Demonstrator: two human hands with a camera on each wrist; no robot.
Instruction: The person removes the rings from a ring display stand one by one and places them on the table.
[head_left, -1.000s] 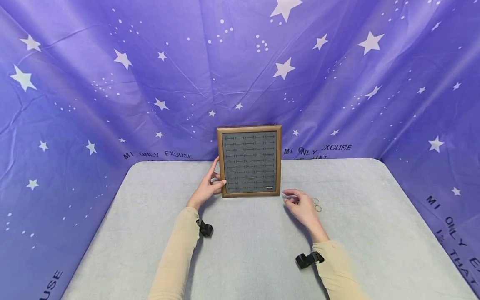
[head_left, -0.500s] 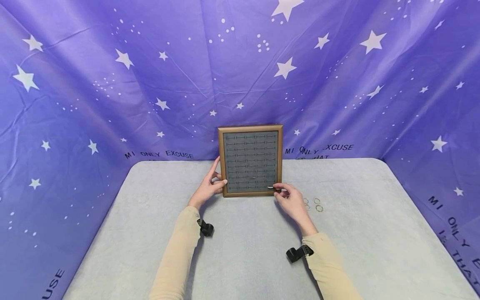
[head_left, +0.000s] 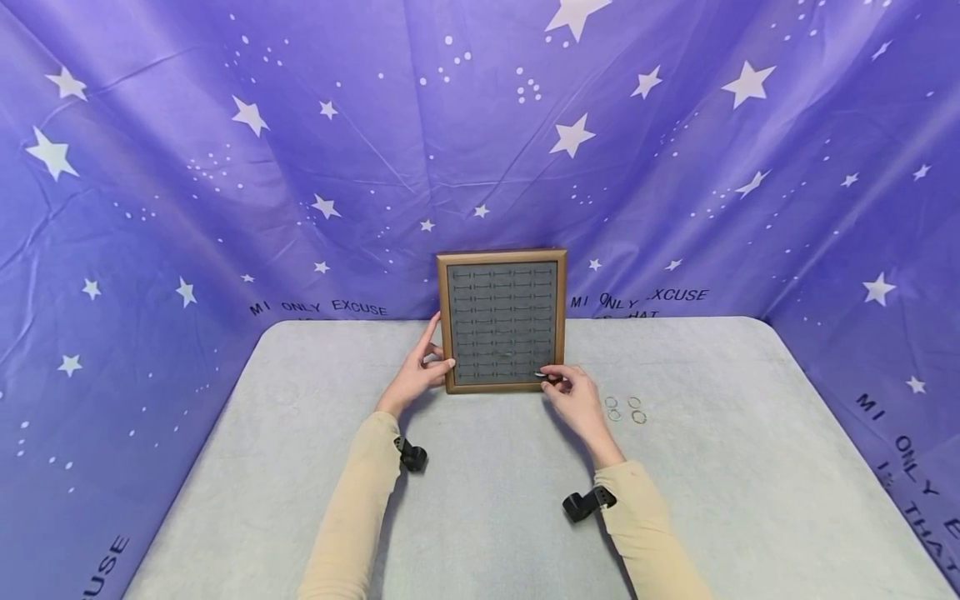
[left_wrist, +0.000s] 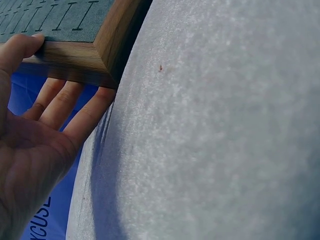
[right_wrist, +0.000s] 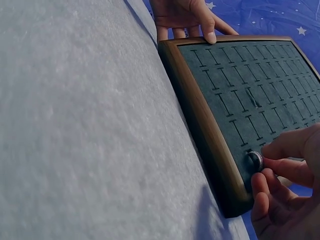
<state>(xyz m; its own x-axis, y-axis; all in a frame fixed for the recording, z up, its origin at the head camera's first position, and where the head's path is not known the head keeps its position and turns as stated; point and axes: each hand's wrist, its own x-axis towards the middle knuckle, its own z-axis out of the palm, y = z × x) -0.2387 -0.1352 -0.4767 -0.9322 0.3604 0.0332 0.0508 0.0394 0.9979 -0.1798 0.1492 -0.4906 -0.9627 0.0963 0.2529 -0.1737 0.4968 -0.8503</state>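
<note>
A ring display board point(head_left: 502, 300) with a brown wooden frame and dark grey slotted padding stands tilted back near the table's rear edge. My left hand point(head_left: 412, 379) grips its left side, thumb on the front of the frame and fingers behind, as the left wrist view point(left_wrist: 45, 125) confirms. At the lower right corner slot, my right hand point(head_left: 576, 400) pinches a silvery ring point(right_wrist: 255, 160) between thumb and fingers. The ring sits against the padding in the right wrist view; part of it is hidden by fingertips.
Several loose rings point(head_left: 639, 423) lie on the pale grey table point(head_left: 495, 500) to the right of my right hand. A purple star-printed curtain point(head_left: 337, 167) hangs behind and along both sides. Both wrists wear black cameras.
My right hand has moved left from beside the board to its lower right corner, uncovering more of the loose rings. The left hand and the board have stayed in place.
</note>
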